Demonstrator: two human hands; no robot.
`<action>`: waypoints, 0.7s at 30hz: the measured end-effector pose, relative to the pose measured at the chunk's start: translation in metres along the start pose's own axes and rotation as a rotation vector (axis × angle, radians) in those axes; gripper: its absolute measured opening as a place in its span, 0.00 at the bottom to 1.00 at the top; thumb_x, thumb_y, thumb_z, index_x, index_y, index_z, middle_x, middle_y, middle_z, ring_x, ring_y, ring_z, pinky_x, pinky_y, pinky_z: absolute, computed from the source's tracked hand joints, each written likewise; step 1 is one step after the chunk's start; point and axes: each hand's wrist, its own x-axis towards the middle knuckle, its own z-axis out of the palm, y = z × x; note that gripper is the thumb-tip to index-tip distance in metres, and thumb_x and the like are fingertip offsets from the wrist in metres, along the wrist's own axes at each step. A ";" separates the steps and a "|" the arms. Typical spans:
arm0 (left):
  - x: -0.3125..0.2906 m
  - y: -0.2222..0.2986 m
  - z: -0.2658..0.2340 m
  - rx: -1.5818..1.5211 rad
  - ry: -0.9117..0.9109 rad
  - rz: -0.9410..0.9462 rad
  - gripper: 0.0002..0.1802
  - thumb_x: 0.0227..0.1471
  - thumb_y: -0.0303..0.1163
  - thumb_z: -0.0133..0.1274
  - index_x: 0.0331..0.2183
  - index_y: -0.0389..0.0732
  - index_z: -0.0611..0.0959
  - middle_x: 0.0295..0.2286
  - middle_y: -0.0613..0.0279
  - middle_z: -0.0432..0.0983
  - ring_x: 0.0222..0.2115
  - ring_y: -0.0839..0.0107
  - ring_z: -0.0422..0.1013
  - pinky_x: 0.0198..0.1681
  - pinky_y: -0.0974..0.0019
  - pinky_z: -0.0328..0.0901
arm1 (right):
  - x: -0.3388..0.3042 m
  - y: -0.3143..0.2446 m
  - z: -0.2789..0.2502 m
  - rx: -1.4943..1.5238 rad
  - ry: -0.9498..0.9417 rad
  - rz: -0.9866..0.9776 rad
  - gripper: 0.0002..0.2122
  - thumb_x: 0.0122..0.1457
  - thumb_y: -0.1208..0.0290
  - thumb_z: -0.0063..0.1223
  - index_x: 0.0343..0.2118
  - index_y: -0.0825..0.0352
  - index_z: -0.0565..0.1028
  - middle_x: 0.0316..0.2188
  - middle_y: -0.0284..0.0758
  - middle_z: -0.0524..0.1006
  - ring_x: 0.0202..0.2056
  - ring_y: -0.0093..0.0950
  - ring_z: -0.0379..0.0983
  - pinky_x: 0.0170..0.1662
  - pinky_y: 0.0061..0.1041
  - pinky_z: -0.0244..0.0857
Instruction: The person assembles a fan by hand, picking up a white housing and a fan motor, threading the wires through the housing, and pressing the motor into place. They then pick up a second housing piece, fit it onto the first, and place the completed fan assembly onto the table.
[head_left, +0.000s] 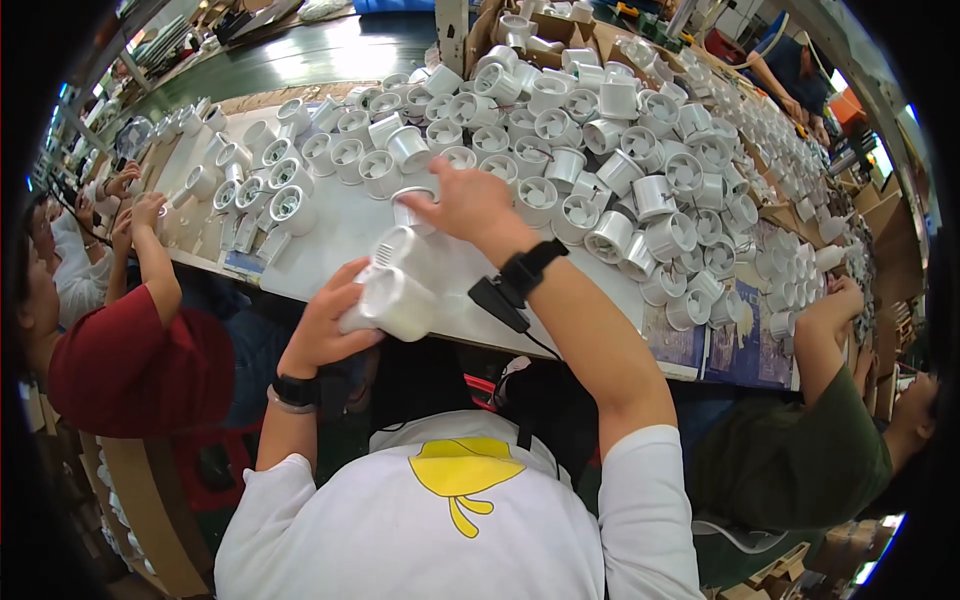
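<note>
My left hand [325, 322] grips a white plastic fan housing [392, 288], held over the near edge of the white table [330, 235]. My right hand [468, 203] reaches forward over the table and closes its fingers on a small white cylindrical fan part [411, 203] at the foot of a large heap of the same white parts [600, 160]. Both wrists wear black bands, and a small black device hangs from the right one.
White fan housings cover the table's middle and right, with another group at the left [270, 170]. A person in red [130, 360] works at my left, another in green [800, 440] at my right. Cardboard boxes [520, 30] stand at the far edge.
</note>
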 end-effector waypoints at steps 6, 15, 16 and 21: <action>-0.005 -0.006 -0.013 0.044 0.423 -0.198 0.25 0.40 0.32 0.63 0.43 0.36 0.79 0.54 0.44 0.64 0.54 0.49 0.63 0.55 0.58 0.60 | -0.006 -0.021 0.004 -0.034 -0.241 -0.136 0.25 0.52 0.45 0.52 0.45 0.59 0.72 0.34 0.40 0.79 0.37 0.39 0.77 0.38 0.39 0.70; 0.042 -0.009 0.022 0.512 0.377 -0.191 0.23 0.39 0.35 0.65 0.40 0.38 0.79 0.52 0.45 0.66 0.53 0.47 0.63 0.55 0.54 0.59 | -0.075 0.066 -0.061 0.600 0.034 -0.154 0.30 0.45 0.66 0.67 0.53 0.62 0.68 0.39 0.35 0.76 0.40 0.29 0.75 0.42 0.28 0.69; 0.045 -0.008 0.025 0.500 0.381 -0.185 0.23 0.39 0.35 0.65 0.40 0.38 0.79 0.52 0.45 0.66 0.53 0.47 0.63 0.55 0.54 0.59 | -0.082 0.070 -0.064 0.587 0.035 -0.150 0.30 0.45 0.66 0.67 0.53 0.62 0.68 0.39 0.35 0.76 0.40 0.29 0.75 0.42 0.28 0.69; 0.056 0.016 0.027 0.778 0.513 0.008 0.23 0.38 0.34 0.65 0.39 0.37 0.79 0.49 0.46 0.68 0.48 0.49 0.66 0.52 0.55 0.60 | -0.116 0.086 -0.077 0.620 0.142 -0.037 0.34 0.44 0.72 0.69 0.56 0.64 0.65 0.47 0.33 0.72 0.47 0.25 0.71 0.47 0.26 0.68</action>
